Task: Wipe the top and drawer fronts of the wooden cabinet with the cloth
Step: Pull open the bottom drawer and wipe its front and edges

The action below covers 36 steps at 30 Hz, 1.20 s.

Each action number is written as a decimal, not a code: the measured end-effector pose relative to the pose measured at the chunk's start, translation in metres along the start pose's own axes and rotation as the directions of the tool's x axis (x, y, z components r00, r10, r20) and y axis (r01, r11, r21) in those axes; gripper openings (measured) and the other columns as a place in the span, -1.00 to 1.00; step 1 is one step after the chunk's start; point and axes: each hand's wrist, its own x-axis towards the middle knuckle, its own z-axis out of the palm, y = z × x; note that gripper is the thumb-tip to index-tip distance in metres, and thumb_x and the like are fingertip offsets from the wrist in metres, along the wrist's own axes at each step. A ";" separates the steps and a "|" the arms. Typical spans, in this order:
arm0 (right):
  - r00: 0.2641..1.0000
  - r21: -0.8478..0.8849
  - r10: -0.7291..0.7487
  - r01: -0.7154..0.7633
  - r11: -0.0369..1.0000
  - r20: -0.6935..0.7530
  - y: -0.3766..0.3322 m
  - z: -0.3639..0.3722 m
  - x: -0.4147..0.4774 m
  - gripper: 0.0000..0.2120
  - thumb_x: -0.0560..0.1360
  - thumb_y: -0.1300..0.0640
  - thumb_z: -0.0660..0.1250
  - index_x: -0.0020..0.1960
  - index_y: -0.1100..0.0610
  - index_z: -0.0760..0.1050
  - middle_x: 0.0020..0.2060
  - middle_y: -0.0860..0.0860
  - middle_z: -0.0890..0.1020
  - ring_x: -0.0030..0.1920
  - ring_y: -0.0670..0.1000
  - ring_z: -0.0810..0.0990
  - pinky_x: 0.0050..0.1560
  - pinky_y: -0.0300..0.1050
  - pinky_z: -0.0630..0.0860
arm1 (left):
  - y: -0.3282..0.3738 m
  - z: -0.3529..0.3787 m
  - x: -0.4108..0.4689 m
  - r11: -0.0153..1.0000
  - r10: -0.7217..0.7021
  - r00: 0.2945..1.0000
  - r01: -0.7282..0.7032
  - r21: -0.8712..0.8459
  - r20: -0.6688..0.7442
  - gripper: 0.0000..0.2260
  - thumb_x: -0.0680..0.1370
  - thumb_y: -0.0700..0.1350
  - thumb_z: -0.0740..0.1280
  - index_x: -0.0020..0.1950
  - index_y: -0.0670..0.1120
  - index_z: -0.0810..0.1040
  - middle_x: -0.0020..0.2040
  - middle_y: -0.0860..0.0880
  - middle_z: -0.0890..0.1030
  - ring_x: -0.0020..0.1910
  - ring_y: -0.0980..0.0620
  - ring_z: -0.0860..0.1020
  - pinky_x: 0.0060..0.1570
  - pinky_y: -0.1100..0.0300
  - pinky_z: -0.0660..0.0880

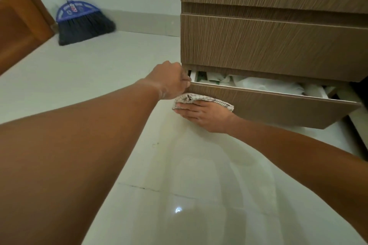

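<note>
The wooden cabinet (pixel 278 42) fills the upper right, its upper drawer fronts closed. Its bottom drawer (pixel 278 107) is pulled partly out and shows white bags inside. My left hand (pixel 171 81) grips the top left corner of that drawer front with curled fingers. My right hand (pixel 203 115) presses a checked white cloth (pixel 199 99) flat against the left end of the bottom drawer front, fingers pointing left. The cabinet's top is out of view.
A blue broom (pixel 79 24) leans in the far left corner beside a brown wooden door (pixel 18 18). Glossy pale floor tiles (pixel 179 185) stretch below the cabinet and under both arms.
</note>
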 end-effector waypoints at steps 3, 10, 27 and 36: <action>0.995 0.040 -0.044 0.040 0.998 0.094 0.004 0.010 -0.029 -0.38 0.57 0.18 -0.17 0.62 0.13 0.14 0.63 -0.04 0.10 0.62 -0.09 0.03 0.50 -0.08 -0.18 | 0.000 0.000 0.001 1.000 -0.001 1.000 0.001 0.005 -0.008 -0.75 0.63 -0.03 0.31 0.23 0.00 0.70 0.18 -0.03 0.70 0.17 -0.11 0.59 0.17 0.12 0.44; 0.982 0.206 -0.075 0.038 0.978 0.173 0.027 0.021 -0.124 -0.37 0.54 0.23 0.02 0.61 0.15 0.09 0.62 -0.04 0.15 0.60 -0.09 0.14 0.48 -0.09 0.03 | 0.012 0.013 0.015 0.993 -0.121 0.986 0.122 -0.001 -0.111 -0.77 0.59 -0.09 0.34 -0.25 -0.09 0.62 -0.26 -0.08 0.57 -0.22 -0.10 0.55 -0.36 0.19 0.30; 0.569 0.705 0.821 -0.564 0.429 -0.044 0.054 -0.011 -0.144 -0.72 0.45 0.24 0.46 0.14 0.05 0.70 0.01 0.12 0.66 -0.05 0.16 0.53 -0.09 0.05 0.55 | 0.013 0.001 0.009 0.984 -0.152 0.985 0.143 -0.109 -0.081 -0.83 0.57 -0.04 0.43 0.04 -0.09 0.76 -0.02 -0.10 0.69 0.00 -0.11 0.58 0.05 0.09 0.49; -0.237 0.550 0.501 0.252 -0.796 0.833 0.030 -0.077 -0.080 -0.86 0.49 0.15 0.52 0.03 0.14 0.72 -0.12 0.11 0.75 -0.11 0.01 0.73 -0.08 -0.06 0.65 | -0.006 0.009 0.013 0.947 -0.222 0.970 0.191 -0.260 -0.097 -0.86 0.54 -0.06 0.46 0.05 -0.04 0.77 0.07 -0.08 0.72 0.10 -0.12 0.61 0.07 0.19 0.43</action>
